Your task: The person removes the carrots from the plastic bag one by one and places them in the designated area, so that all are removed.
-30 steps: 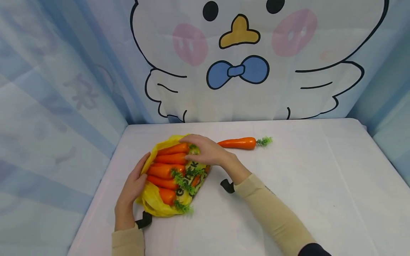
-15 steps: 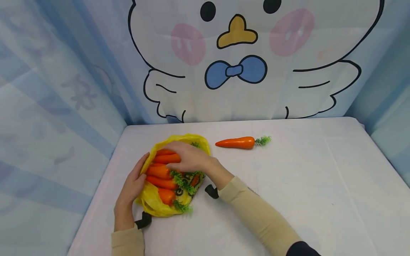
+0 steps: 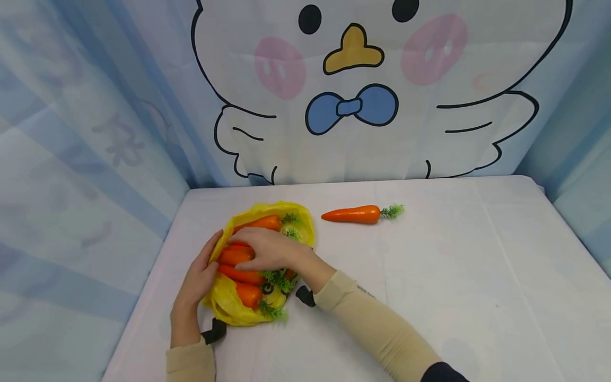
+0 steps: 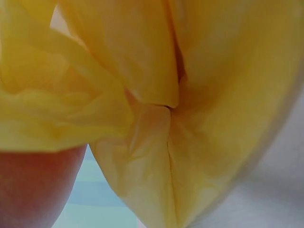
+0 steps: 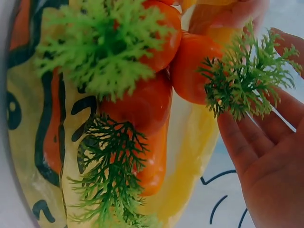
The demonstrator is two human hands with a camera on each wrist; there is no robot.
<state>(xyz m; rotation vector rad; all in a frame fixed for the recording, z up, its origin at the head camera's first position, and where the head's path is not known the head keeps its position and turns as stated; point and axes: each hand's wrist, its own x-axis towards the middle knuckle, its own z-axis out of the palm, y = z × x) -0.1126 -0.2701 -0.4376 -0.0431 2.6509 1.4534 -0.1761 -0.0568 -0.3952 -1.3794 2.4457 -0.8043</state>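
Note:
A yellow plastic bag (image 3: 226, 307), printed with dark letters and shapes, lies on the left half of the table with its mouth spread wide. Several orange carrots (image 3: 247, 294) with green leafy tops are inside, side by side. My left hand (image 3: 197, 281) holds the bag's left edge, thumb on the inner side; up close, the left wrist view is filled by crumpled yellow plastic (image 4: 228, 95). Over the middle carrots, my right hand (image 3: 272, 249) reaches in with fingers fairly straight. In the right wrist view, its fingers (image 5: 242, 142) lie beside a carrot (image 5: 194, 69), partly behind its leaves (image 5: 251, 71).
One loose carrot (image 3: 355, 215) lies on the white tablecloth (image 3: 453, 276), right of the bag, its leaves pointing right. A backdrop curtain (image 3: 363, 154) with a cartoon figure hangs behind the table, and a blue patterned curtain (image 3: 86, 212) runs along the left.
My right hand has moved left and then toward me, from the far carrots to the middle ones, uncovering the far carrot again. The left hand stays on the bag's edge.

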